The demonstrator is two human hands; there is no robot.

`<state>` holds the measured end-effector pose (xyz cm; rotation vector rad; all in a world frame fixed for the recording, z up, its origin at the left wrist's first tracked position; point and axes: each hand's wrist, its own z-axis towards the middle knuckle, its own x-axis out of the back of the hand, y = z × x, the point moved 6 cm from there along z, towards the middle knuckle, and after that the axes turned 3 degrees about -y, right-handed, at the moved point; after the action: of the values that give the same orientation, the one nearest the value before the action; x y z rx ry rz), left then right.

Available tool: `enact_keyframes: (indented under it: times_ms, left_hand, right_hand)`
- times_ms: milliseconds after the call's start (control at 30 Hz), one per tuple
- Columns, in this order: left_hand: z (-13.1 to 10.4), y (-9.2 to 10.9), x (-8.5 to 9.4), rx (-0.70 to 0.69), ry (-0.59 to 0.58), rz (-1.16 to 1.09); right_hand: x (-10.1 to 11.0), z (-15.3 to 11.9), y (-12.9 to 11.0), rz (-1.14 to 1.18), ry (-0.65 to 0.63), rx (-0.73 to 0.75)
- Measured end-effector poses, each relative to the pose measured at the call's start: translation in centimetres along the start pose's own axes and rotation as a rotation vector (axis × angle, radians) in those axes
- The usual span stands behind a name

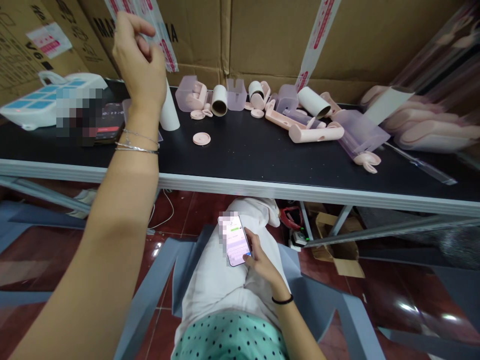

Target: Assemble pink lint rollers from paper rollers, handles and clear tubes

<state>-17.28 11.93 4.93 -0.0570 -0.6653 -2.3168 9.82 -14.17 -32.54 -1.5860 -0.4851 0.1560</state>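
Observation:
My left hand [138, 55] is raised over the back left of the black table, its fingers curled inward; what they hold, if anything, is hidden. Behind its wrist stands a white tube [170, 112], partly covered by the arm. Low over my lap, my right hand [258, 257] grips a phone [238, 245] by its right side, thumb on the lit screen. A round pink lid [201, 138] lies flat on the table, right of the left forearm.
Along the back of the table [232, 165] lie pink parts [317, 132], translucent purple pieces [236, 95] and cardboard tubes [219, 101]. A white device with blue panels [56, 97] sits at left. Wrapped pink items [431, 120] are at right. Large cartons [262, 45] stand behind.

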Motion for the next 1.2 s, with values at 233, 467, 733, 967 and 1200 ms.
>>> enact_keyframes:
  times_ms: [233,467,733,967,1200]
  left_hand:
    - [0.8,-0.4,-0.3,-0.016,0.035,0.231]
    - [1.0,-0.3,-0.4,-0.221,0.124,0.465]
    - [0.8,-0.1,0.1,-0.148,0.129,0.358]
    - [0.8,-0.3,0.2,-0.14,0.18,0.29]
    - [0.9,-0.6,-0.1,-0.116,0.16,0.334]
  right_hand:
    - [-0.1,0.0,-0.2,0.018,0.007,0.014]
    - [0.2,0.0,-0.3,-0.021,0.021,0.0]
    - [-1.2,0.6,-1.9,-0.266,0.23,-0.174]
    - [-3.5,1.7,-4.2,-0.541,0.378,-0.318]
    - [-2.2,2.4,-4.6,-0.611,0.295,-0.293]
